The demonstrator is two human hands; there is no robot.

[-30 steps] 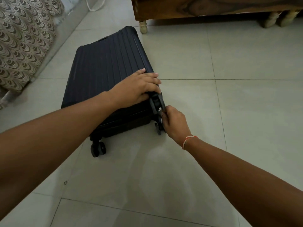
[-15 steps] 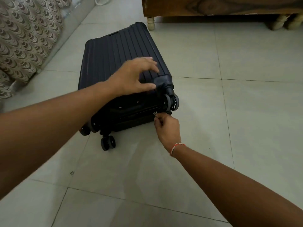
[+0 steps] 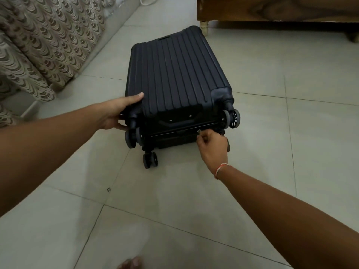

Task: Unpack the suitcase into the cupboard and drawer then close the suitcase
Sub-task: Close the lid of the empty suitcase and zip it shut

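A dark navy ribbed suitcase (image 3: 174, 74) lies flat on the tiled floor with its lid down and its wheeled end toward me. My left hand (image 3: 118, 111) grips the near left corner, thumb on top of the shell and fingers under the side. My right hand (image 3: 211, 144) pinches the small metal zip pull (image 3: 199, 132) on the zip line along the wheel end, right of its middle. Three wheels show; the near right one is hidden behind my right hand.
A patterned curtain (image 3: 38, 45) hangs at the left over a pale ledge. A wooden bed frame (image 3: 272, 10) on short legs stands behind the suitcase at the top right. Pale floor tiles (image 3: 174, 210) spread around, and my foot (image 3: 130, 263) shows at the bottom edge.
The suitcase has turned so its wheel end faces me. My left hand left the top right corner and took the near left corner. My right hand has drawn the zip pull leftward along the wheel end.
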